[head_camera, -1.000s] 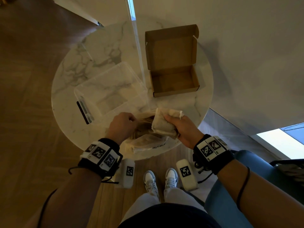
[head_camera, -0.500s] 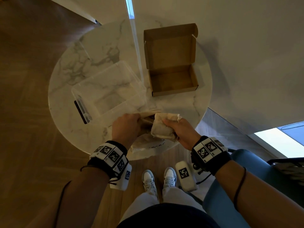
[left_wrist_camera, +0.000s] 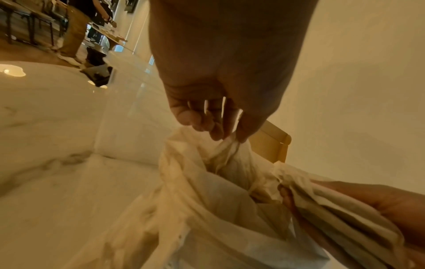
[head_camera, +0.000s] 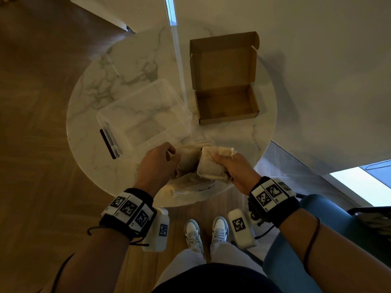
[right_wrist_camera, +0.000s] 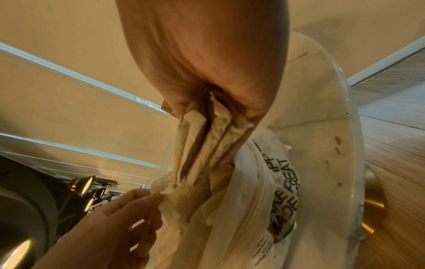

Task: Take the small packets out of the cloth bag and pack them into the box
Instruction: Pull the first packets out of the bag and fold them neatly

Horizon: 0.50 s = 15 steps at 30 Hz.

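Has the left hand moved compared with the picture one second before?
Yes. The left hand shifted towards the clear plastic container on the marble table, pinching the cloth bag.

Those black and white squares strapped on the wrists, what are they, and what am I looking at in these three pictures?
They are marker bands on a person's wrists; each wrist also carries a camera. The wide picture comes from a head camera looking down; the other two look along each hand. On the round marble table sit an open, empty cardboard box and a clear plastic tub. The left hand pinches the cloth bag's rim, holding it open. The right hand grips a bundle of small packets at the bag's mouth.
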Motion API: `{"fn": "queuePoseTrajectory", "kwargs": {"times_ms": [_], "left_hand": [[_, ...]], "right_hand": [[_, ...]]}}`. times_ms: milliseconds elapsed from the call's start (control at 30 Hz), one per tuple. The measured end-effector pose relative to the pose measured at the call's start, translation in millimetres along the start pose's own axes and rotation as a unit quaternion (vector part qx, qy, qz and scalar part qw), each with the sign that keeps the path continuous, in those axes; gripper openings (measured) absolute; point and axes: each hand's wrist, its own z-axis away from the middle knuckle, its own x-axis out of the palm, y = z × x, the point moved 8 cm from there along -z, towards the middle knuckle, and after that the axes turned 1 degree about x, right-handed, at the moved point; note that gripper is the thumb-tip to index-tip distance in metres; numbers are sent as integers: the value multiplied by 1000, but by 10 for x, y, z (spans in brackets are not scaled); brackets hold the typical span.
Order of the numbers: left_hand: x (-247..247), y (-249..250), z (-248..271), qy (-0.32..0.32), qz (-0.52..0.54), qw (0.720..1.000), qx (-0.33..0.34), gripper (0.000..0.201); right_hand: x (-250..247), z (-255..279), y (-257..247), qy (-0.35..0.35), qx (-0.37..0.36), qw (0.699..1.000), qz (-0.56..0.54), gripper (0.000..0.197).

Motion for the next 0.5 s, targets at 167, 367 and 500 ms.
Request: {"fn": "queuePoseTrajectory", "kwargs": {"times_ms": [167, 367, 500], "left_hand": [[-26, 149, 12, 27, -12, 998, 47, 17], [9, 480, -21, 54, -89, 980, 169, 18], [-182, 640, 77, 92, -44, 967, 232, 8]], "right_hand": [[13, 19, -21, -15, -8, 1000, -1, 15], [-4, 25, -4, -2, -9, 999, 33, 27], [-24, 52, -6, 9, -18, 999, 48, 28]]}}
